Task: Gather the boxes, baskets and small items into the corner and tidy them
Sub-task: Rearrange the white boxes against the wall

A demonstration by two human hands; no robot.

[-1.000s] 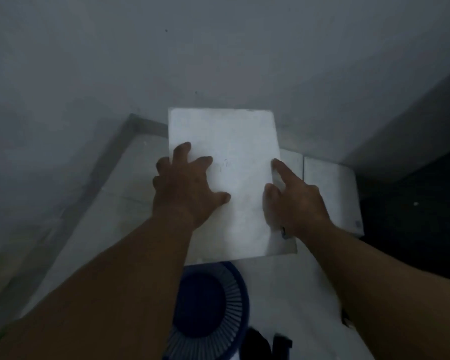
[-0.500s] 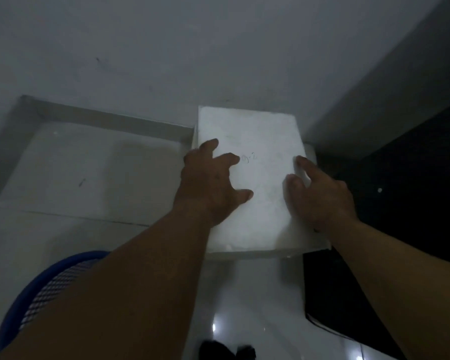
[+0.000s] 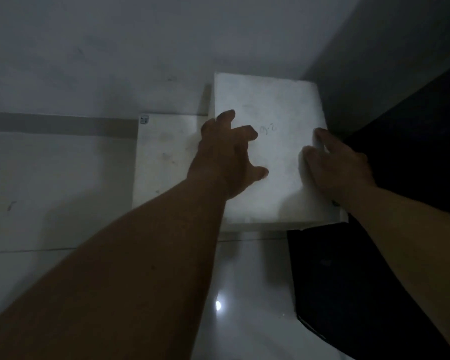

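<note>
Fingers of left hand splay atop white box; right hand grips its right edge.

Head view. White box, upper centre-right of the frame, set into the corner where two walls meet. Left hand rests on its top, fingers spread and bent; right hand grips its right edge. A lower white box lies just beside it at left; a black object at lower right; glossy floor below.
</note>
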